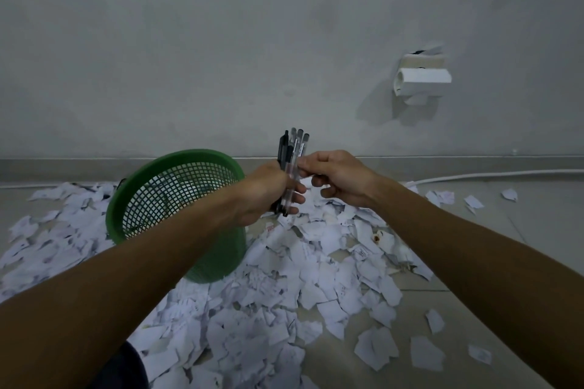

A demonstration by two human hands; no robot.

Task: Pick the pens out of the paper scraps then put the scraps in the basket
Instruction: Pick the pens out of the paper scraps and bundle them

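Note:
My left hand (268, 191) grips a bundle of several pens (292, 148), black and clear ones, held upright above the floor. My right hand (336, 177) is just right of the bundle, thumb and forefinger pinching one of the clear pens near its middle. White paper scraps (316, 278) lie spread over the floor below and around both arms. A green mesh basket (139, 199) stands tilted on the scraps to the left, partly hidden behind my left forearm; what is inside it is hard to tell.
A grey wall rises straight ahead with a white fitting (422, 79) fixed to it at the right. A white cable (489, 175) runs along the floor by the skirting. Loose scraps (474, 200) lie scattered at the far right on bare tiles.

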